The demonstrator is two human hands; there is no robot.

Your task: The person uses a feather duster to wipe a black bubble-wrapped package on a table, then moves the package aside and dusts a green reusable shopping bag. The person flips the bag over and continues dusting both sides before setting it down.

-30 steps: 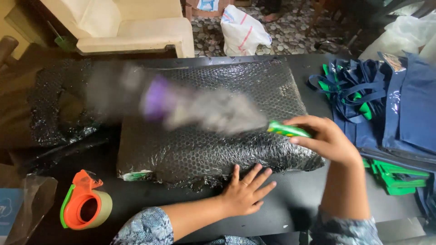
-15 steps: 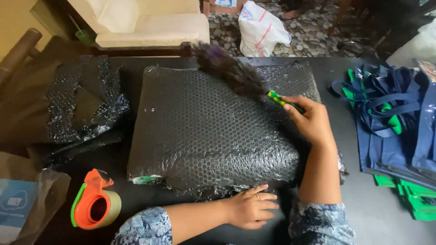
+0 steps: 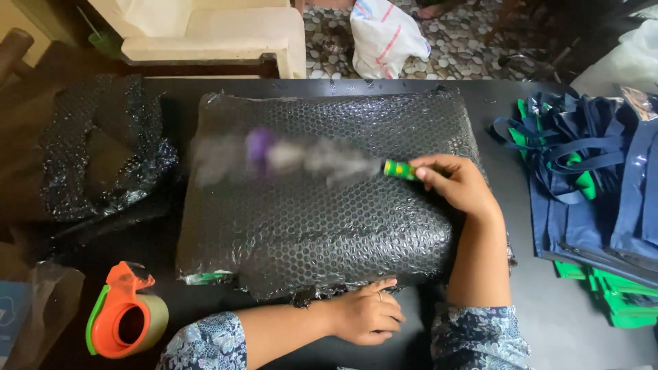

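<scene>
While right hand [image 3: 458,186] grips green-handled duster [image 3: 312,156], left hand [image 3: 367,314] loosely curled, empty, at black bubble-wrapped parcel [image 3: 329,226].

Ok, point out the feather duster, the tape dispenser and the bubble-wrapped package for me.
feather duster [image 3: 401,169], head view, on its green handle.
tape dispenser [image 3: 116,322], head view, on its orange body.
bubble-wrapped package [image 3: 329,233], head view, on its top face.

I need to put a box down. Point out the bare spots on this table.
Bare tabletop lies between the bubble-wrapped parcel and the stacked bags, and a narrow strip behind the parcel. Left is crowded: loose bubble wrap and tape dispenser.
</scene>
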